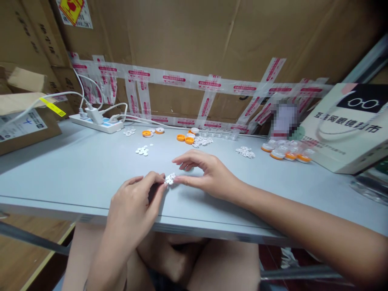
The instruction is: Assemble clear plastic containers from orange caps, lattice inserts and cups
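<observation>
Between thumb and fingers, my left hand [136, 202] pinches a small white plastic part [170, 178] just above the tabletop. My right hand [209, 173] is beside it, thumb touching or almost touching the part, its fingers stretched out and apart from the thumb. Beyond the hands lie a few white discs [142, 151], a heap of small white pieces [202, 141] and another such heap [245, 152]. Orange ring caps [181, 138] and clear plastic cups [224, 133] stand behind them.
Clear domes with orange bases [279, 151] stand at the right, near a paper bag [348, 129]. A white power strip [100, 122] with cables and an open cardboard box [27, 121] are at the left. A large taped cardboard sheet [182, 40] backs the grey table [75, 173].
</observation>
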Demonstrator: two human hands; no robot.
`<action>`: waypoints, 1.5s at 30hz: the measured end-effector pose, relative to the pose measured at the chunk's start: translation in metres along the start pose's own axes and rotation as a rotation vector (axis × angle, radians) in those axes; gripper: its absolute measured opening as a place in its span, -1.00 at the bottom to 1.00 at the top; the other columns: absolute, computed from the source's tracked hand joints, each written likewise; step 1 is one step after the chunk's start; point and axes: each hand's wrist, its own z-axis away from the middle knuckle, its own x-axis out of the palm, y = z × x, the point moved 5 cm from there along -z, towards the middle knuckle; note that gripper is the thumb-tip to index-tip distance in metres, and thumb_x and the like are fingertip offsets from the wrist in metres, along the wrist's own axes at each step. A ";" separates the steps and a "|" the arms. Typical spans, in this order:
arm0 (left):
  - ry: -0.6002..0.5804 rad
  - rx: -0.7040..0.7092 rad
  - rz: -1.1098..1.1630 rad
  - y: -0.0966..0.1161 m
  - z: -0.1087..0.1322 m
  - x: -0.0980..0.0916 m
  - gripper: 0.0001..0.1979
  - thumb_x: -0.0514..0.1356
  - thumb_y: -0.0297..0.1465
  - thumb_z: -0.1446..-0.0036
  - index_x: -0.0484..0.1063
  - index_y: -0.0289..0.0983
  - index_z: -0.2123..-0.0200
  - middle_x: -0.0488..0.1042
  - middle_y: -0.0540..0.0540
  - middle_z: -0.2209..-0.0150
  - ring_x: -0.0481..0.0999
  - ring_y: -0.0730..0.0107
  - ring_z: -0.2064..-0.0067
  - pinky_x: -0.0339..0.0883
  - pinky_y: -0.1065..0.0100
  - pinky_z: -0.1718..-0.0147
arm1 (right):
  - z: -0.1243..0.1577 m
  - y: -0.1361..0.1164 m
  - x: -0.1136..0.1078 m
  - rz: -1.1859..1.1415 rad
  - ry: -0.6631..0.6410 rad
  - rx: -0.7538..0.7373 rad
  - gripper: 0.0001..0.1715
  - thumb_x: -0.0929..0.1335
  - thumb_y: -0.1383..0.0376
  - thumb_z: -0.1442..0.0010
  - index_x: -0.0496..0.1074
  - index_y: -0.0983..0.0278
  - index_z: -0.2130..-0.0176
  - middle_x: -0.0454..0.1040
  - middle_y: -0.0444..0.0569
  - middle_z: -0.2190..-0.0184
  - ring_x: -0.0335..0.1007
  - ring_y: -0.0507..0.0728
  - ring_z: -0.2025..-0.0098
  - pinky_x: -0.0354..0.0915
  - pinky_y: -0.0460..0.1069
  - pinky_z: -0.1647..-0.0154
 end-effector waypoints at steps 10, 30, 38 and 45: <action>0.017 0.045 0.016 0.005 0.003 -0.002 -0.89 0.00 -0.35 -0.21 0.30 -0.17 0.32 0.55 0.04 0.32 0.53 0.29 0.26 0.33 0.23 0.14 | 0.002 0.005 0.018 -0.374 -0.090 0.317 -0.83 0.39 0.29 -0.03 0.41 0.34 0.33 0.48 -0.08 0.42 0.43 0.01 0.40 0.34 -0.05 0.34; -0.011 -0.041 -0.061 0.000 0.005 0.001 -0.77 0.09 -0.21 -0.14 0.34 -0.12 0.14 0.54 -0.03 0.14 0.50 0.07 0.13 0.35 0.03 0.14 | -0.009 0.046 -0.006 -0.724 0.215 0.653 -0.93 0.32 0.46 -0.13 0.41 0.33 0.35 0.47 -0.09 0.38 0.44 -0.05 0.38 0.39 -0.07 0.16; -0.046 -0.123 -0.128 0.004 0.000 0.000 -0.72 0.13 -0.17 -0.09 0.36 -0.09 0.12 0.54 -0.02 0.17 0.49 0.04 0.16 0.35 0.15 0.28 | -0.005 0.032 0.004 -0.629 0.055 0.565 -0.92 0.35 0.42 -0.10 0.43 0.32 0.31 0.49 -0.10 0.40 0.44 -0.03 0.35 0.37 -0.02 0.13; -0.100 -0.055 -0.122 0.006 -0.009 0.006 -0.75 0.09 -0.20 -0.14 0.36 -0.17 0.16 0.48 -0.07 0.21 0.43 0.08 0.16 0.26 0.14 0.23 | -0.009 0.016 0.005 -0.383 -0.030 0.264 -0.74 0.35 0.39 -0.08 0.41 0.29 0.16 0.50 -0.08 0.30 0.42 0.02 0.26 0.33 0.01 0.10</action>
